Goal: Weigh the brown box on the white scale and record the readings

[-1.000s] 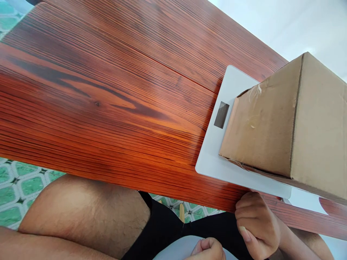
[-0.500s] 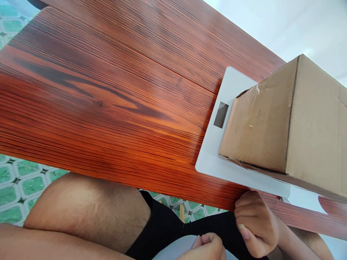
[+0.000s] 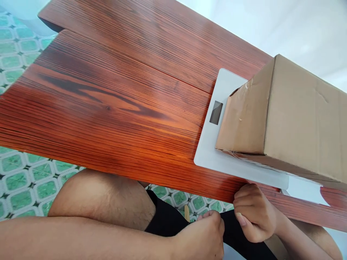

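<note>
While shut, cardboard box (image 3: pixel 284 119) sits on scale (image 3: pixel 214 151)

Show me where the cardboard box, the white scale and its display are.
cardboard box (image 3: pixel 298 119): head view, on its broad side face.
white scale (image 3: pixel 214 159): head view, on the bare near corner of its platform.
display (image 3: pixel 216 112): head view, on the dark screen's middle.

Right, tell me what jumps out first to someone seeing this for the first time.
The big cardboard box at the right, sitting on a flat white scale near the table's front edge. Then the broad red-brown wooden table, bare to the left of the scale. Below its edge both hands are curled: the right hand against the table's front edge, the left hand over the lap, by a small wooden stick.
</note>
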`<state>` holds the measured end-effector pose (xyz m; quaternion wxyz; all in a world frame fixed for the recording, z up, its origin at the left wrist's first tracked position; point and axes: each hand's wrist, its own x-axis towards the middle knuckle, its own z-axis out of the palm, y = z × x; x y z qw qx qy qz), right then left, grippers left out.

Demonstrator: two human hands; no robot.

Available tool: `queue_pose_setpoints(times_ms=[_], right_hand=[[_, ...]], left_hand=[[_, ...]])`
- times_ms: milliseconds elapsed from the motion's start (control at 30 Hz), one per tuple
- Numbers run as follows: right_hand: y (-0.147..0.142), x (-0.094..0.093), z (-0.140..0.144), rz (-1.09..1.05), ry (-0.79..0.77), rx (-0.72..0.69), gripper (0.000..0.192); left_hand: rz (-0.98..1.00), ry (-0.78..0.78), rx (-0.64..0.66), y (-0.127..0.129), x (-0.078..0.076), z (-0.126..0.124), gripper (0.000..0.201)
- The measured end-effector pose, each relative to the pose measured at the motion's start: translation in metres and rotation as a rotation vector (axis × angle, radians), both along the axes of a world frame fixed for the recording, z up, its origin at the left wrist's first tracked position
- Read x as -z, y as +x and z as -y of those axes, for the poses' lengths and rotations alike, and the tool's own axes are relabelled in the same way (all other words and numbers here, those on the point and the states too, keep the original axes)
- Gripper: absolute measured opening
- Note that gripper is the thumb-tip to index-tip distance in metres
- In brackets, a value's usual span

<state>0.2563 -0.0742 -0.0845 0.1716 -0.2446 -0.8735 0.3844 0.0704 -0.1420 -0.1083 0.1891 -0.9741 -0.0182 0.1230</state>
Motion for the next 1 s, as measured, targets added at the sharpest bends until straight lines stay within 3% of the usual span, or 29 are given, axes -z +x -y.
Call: queue_pose_setpoints(times_ms=[133, 200, 433, 667, 867, 1000], right_hand=[[-0.001, 0.003, 0.001, -0.018, 0.005, 0.03, 0.038], [-0.001, 0.005, 0.002, -0.022, 0.022, 0.039, 0.038], [0.002, 0.009, 0.003, 0.036, 0.095, 0.043, 0.032], [-0.001, 0.009, 0.001, 0.025, 0.129, 0.061, 0.033], [-0.005, 0.011, 0.0, 0.06, 0.234, 0.093, 0.034], [-0.006, 0.014, 0.002, 0.138, 0.221, 0.089, 0.036]], left_hand=[[0.24, -0.432, -0.111, -0.005, -0.003, -0.006, 0.025], [0.288, -0.545, -0.141, -0.005, -0.002, -0.011, 0.028], [0.364, -0.633, -0.15, -0.002, 0.021, -0.019, 0.024], [0.231, -0.683, -0.123, 0.001, 0.032, -0.027, 0.009], [0.114, -0.66, -0.103, 0.002, 0.049, -0.026, 0.011], [0.088, -0.666, -0.107, -0.003, 0.049, -0.029, 0.015]])
